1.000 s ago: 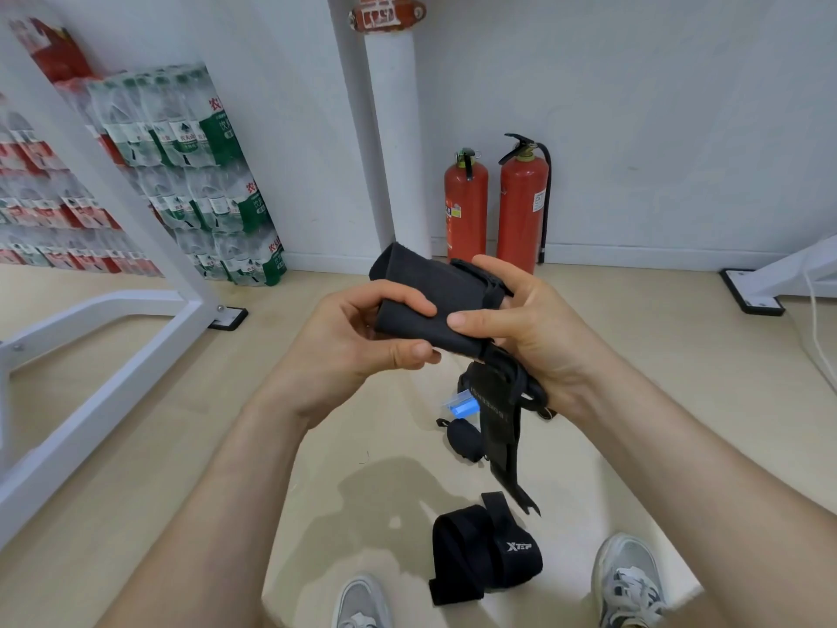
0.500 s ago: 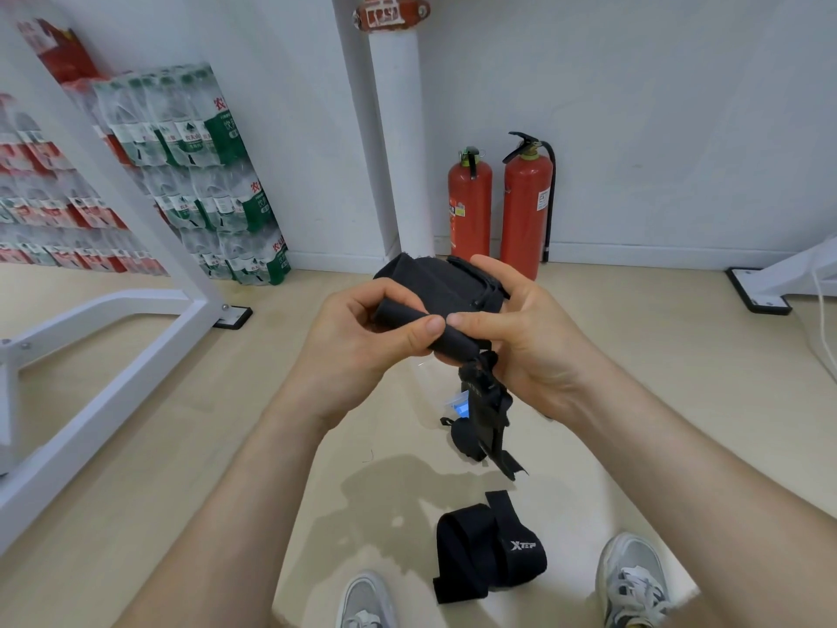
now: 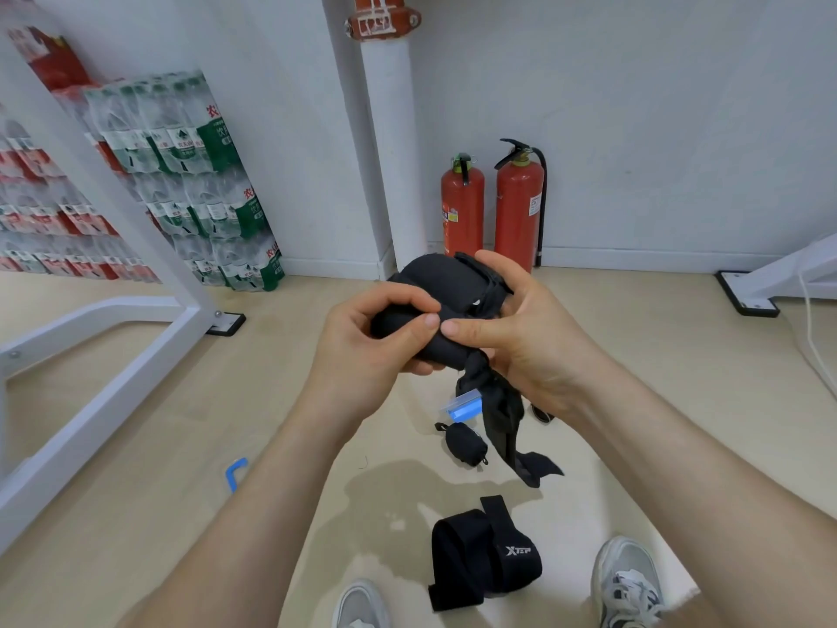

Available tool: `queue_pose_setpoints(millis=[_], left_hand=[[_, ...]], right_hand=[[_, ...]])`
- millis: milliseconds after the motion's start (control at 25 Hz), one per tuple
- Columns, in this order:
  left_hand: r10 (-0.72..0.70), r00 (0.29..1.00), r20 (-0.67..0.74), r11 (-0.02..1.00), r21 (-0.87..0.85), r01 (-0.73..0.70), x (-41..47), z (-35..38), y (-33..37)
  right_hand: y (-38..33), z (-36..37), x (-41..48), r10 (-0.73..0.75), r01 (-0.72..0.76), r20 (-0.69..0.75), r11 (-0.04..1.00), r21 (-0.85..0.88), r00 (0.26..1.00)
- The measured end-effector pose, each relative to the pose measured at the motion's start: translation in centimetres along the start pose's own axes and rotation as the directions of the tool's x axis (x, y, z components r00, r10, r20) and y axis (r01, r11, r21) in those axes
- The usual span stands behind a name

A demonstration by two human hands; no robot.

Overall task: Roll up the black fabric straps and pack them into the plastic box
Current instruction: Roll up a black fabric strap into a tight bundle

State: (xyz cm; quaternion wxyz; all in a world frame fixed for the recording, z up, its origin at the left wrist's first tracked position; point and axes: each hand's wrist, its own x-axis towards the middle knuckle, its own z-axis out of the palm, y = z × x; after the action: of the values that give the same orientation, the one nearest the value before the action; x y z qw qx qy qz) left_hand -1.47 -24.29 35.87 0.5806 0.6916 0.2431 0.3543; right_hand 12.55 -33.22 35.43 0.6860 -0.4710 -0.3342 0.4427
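Beige floor [image 3: 181, 514], white wall behind. Open floor runs mid-frame, bounded by white frame [image 3: 90, 428] at left and white frame foot [image 3: 747, 299] at right.

Far left, stacked water bottle packs [image 3: 199, 174] sit against the wall behind the frame. One blue clip [image 3: 235, 474] lies on the floor near the frame, apart from the rest.

Left hand [image 3: 376, 351]: grip clamped on black fabric strap [image 3: 453, 283], thumb and forefinger pinching the rolled part, held in air over the floor. White pipe [image 3: 389, 151] stands at the wall behind.

Right hand [image 3: 521, 337]: grip clamped on the same strap, fingers curled over its far side. Loose tail [image 3: 502, 423] hangs below and partly hides the plastic box [image 3: 464, 407] on the floor, only a blue edge showing.

Small rolled strap [image 3: 462, 444] lies just beside the box. XTEP strap [image 3: 480, 555] lies nearer, between two shoes [image 3: 627, 582]. Straps: three.

Two red fire extinguishers [image 3: 462, 210] stand at the wall right of the pipe. One white cable [image 3: 810, 328] at far right.
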Motion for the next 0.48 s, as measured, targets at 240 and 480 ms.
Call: queue_pose_setpoints(millis=[240, 480], left_hand=[[-0.157, 0.986, 0.052, 0.986, -0.049, 0.159, 0.02, 0.21, 0.08], [-0.228, 0.972, 0.063, 0.972, -0.044, 0.231, 0.20, -0.45, 0.36]], right_hand=[[-0.12, -0.58, 0.24, 0.075, -0.077, -0.051, 0.996, -0.039, 0.996], [-0.08, -0.43, 0.18, 0.150, -0.149, 0.041, 0.989, -0.009, 0.988]])
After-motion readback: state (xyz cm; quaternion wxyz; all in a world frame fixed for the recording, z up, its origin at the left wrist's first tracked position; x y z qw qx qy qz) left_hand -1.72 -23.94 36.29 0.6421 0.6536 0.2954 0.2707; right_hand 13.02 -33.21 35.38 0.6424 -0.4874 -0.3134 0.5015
